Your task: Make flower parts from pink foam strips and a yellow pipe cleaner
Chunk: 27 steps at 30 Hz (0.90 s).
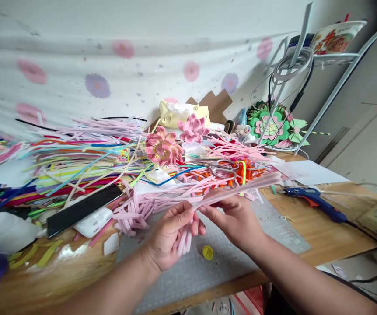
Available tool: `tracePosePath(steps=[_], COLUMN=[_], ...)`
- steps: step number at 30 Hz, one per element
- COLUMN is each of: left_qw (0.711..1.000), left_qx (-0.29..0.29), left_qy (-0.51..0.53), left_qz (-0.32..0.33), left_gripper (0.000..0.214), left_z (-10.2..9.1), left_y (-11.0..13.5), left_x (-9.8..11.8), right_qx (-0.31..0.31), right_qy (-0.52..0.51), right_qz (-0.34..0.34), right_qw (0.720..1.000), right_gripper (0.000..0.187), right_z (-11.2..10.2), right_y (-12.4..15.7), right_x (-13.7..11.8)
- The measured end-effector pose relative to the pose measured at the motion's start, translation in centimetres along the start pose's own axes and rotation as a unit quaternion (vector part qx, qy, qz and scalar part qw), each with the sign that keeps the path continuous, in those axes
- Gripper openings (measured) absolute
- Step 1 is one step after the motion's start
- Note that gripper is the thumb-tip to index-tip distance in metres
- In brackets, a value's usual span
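Observation:
My left hand is closed around a bunch of pale pink paper strips that hang below the palm. My right hand pinches a long pink strip that runs up and to the right from the fingertips. Both hands are held close together over a grey cutting mat. A small yellow cap lies on the mat just below them. Behind the hands spreads a heap of pink strips.
Two pink paper flowers stand on a heap of coloured strips. A blue glue gun lies at the right on the wooden table. A black ruler, scissors and a green paper flower are around.

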State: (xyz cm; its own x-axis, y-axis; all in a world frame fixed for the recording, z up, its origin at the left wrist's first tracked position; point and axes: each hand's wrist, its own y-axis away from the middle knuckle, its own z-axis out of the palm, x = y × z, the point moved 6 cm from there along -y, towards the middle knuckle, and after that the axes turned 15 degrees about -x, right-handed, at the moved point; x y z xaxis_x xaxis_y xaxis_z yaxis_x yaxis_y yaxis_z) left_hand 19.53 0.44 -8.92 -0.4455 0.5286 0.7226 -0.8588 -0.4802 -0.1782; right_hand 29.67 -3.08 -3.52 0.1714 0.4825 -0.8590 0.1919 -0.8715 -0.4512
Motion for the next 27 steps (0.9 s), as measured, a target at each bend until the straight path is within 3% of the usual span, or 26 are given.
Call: tracePosePath(steps=[2,4,6,8,12,14,16,19,22,27], left_qw=[1.0,0.999,0.998,0.996,0.991,0.989,0.984,0.978,0.982,0.982], left_qx=[0.023,0.045,0.063,0.081,0.119,0.119,0.102,0.067,0.031,0.028], left_qy=[0.005,0.007,0.001,-0.016,-0.053,-0.091,-0.147,-0.185,-0.15,-0.131], left_qz=[0.012,0.019,0.022,0.022,0.024,0.009,-0.02,-0.07,-0.111,-0.132], left_gripper=[0.014,0.014,0.016,0.017,0.017,0.017,0.017,0.019,0.022,0.02], left_z=[-0.3,-0.5,-0.8,-1.1,-1.4,-1.3,-1.0,-0.7,-0.4,-0.6], left_y=[0.0,0.0,-0.1,-0.1,-0.1,0.0,0.0,0.1,0.2,0.2], left_x=[0.1,0.2,0.2,0.3,0.5,0.5,0.5,0.3,-0.2,-0.5], right_qx=[0.03,0.058,0.077,0.068,0.001,-0.049,-0.11,-0.176,-0.194,-0.181], right_qy=[-0.099,-0.099,0.026,0.178,0.428,0.481,0.481,0.467,0.448,0.337], right_qz=[0.041,0.045,0.011,-0.042,-0.12,-0.153,-0.175,-0.188,-0.193,-0.11], right_qw=[0.994,0.992,0.997,0.981,0.896,0.862,0.852,0.846,0.851,0.918], right_gripper=[0.009,0.011,0.009,0.012,0.017,0.016,0.017,0.02,0.019,0.012], right_z=[0.9,1.5,1.3,1.0,0.7,0.7,0.7,0.6,0.6,0.3], right_y=[0.3,0.5,0.7,0.7,0.5,0.5,0.6,1.0,1.2,0.7], right_x=[1.0,1.4,1.0,0.1,-1.1,-1.5,-1.7,-1.9,-2.0,-0.4])
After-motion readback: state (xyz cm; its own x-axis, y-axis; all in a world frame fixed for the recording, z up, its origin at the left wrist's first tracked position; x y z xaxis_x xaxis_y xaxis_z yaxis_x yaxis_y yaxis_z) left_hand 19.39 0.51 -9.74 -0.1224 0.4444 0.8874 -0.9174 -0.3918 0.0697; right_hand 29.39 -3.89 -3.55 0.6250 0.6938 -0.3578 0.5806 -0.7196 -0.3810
